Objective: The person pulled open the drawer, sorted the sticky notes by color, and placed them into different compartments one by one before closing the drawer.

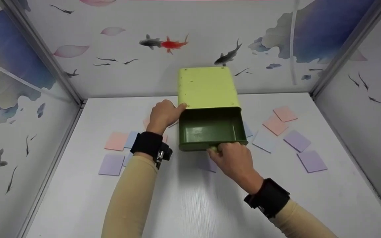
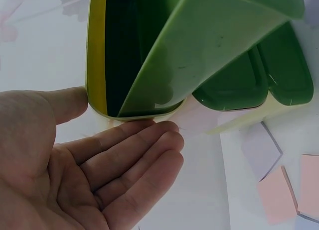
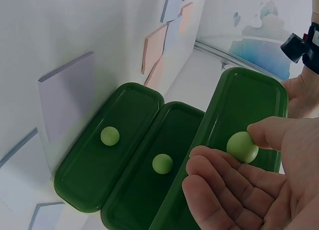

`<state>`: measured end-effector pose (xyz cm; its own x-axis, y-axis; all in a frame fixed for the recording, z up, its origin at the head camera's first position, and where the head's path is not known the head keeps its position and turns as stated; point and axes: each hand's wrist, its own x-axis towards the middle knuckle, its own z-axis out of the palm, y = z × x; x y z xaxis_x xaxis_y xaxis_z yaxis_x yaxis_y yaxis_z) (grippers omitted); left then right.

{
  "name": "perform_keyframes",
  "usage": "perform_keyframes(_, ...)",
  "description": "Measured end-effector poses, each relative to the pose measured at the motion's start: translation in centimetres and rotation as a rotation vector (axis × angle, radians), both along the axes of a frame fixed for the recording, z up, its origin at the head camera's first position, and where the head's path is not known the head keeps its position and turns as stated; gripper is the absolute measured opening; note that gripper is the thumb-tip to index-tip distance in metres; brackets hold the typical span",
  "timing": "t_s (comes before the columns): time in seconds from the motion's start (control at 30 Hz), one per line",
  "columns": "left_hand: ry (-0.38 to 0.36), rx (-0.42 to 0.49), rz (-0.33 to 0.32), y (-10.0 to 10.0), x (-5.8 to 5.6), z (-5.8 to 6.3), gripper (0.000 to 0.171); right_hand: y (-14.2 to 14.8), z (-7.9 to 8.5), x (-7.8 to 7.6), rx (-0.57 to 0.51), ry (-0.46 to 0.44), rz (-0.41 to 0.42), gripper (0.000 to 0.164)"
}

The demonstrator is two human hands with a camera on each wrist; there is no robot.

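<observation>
A small drawer cabinet [image 1: 207, 87] with a yellow-green top stands by the back wall. Its dark green top drawer [image 1: 210, 130] is pulled out toward me, and nothing lies in the visible inside. My right hand [image 1: 235, 160] pinches the round light-green knob [image 3: 242, 147] on that drawer's front between thumb and fingers. My left hand [image 1: 164, 114] rests at the cabinet's front left corner, thumb at the top edge, fairly straight fingers [image 2: 129, 163] along the side. Below, two closed drawers [image 3: 84, 185] with similar knobs show in the right wrist view.
Pink, blue and purple square cards lie on the white table [image 1: 184, 205] on both sides, among them a purple card [image 1: 312, 161] and a pink card [image 1: 116, 141]. Another purple card [image 1: 207, 164] lies beneath the drawer front. Fish-patterned walls [image 1: 190, 19] enclose the table.
</observation>
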<state>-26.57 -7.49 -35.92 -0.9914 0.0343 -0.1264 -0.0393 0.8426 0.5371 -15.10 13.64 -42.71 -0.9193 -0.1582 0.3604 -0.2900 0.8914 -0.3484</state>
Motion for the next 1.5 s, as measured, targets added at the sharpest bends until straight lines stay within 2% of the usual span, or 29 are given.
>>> perform_keyframes(0.47,0.008,0.015,0.014,0.0,0.2,-0.2,0.051,0.3,-0.4,0.2,-0.016,-0.013,0.011,0.052)
perform_keyframes(0.57,0.010,0.022,0.009,0.0,0.2,-0.1,0.052,0.5,-0.5,0.3,-0.002,-0.043,0.017,0.049)
perform_keyframes(0.67,0.014,0.029,0.010,0.0,0.1,-0.1,0.053,0.9,-0.5,0.4,0.022,-0.079,0.023,0.038)
perform_keyframes(0.77,0.019,0.031,0.014,0.0,0.1,0.0,0.054,1.3,-0.8,0.5,0.052,-0.139,0.032,0.028)
perform_keyframes(0.87,0.023,0.029,0.012,-0.1,0.1,-0.1,0.054,1.9,-1.4,0.5,0.109,-0.193,0.039,0.024)
perform_keyframes(1.0,0.013,0.024,0.005,-0.1,0.1,-0.4,0.054,3.0,-2.8,0.5,0.196,-0.253,0.056,0.018)
perform_keyframes(1.17,0.000,0.020,-0.003,-0.1,0.0,-0.8,0.055,5.2,-4.5,0.2,0.218,-0.326,0.054,0.004)
perform_keyframes(1.5,0.006,0.022,0.001,-0.1,0.0,-0.5,0.053,10.3,-5.9,-1.0,0.171,-0.407,-0.018,0.013)
